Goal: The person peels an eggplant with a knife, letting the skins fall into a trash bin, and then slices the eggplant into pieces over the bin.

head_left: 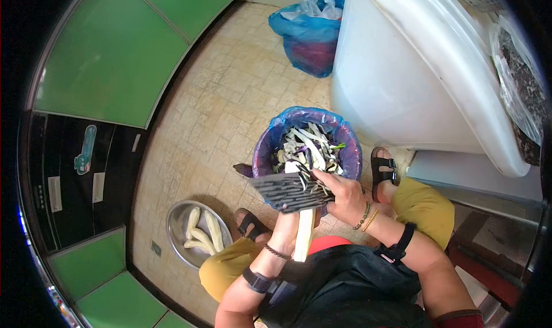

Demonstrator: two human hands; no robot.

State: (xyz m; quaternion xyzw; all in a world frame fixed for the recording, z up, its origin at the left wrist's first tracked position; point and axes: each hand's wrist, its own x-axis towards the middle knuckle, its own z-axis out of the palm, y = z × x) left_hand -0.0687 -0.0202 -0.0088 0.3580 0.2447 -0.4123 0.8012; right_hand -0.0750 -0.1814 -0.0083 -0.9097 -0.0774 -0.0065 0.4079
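Observation:
In my right hand [347, 199] is a wide cleaver [287, 191] with a dark, ridged blade, its handle hidden by my closed fingers and the index finger stretched toward the blade. The blade lies across a long, pale peeled eggplant [305, 236]. My left hand [286, 221] is wrapped round this eggplant from beneath, its fingers mostly covered by the blade. Thin dark strips cling to the blade near its edge. Just beyond stands a bin lined with a blue bag [261, 149], holding pale and purple peelings [310, 147].
A metal bowl [173, 236] with several peeled eggplants [214, 230] sits on the tiled floor at left. One dark purple object [243, 170] lies beside the bin. A tied blue bag [305, 34] rests near the white appliance [397, 80]. Green cabinets [109, 52] line the left.

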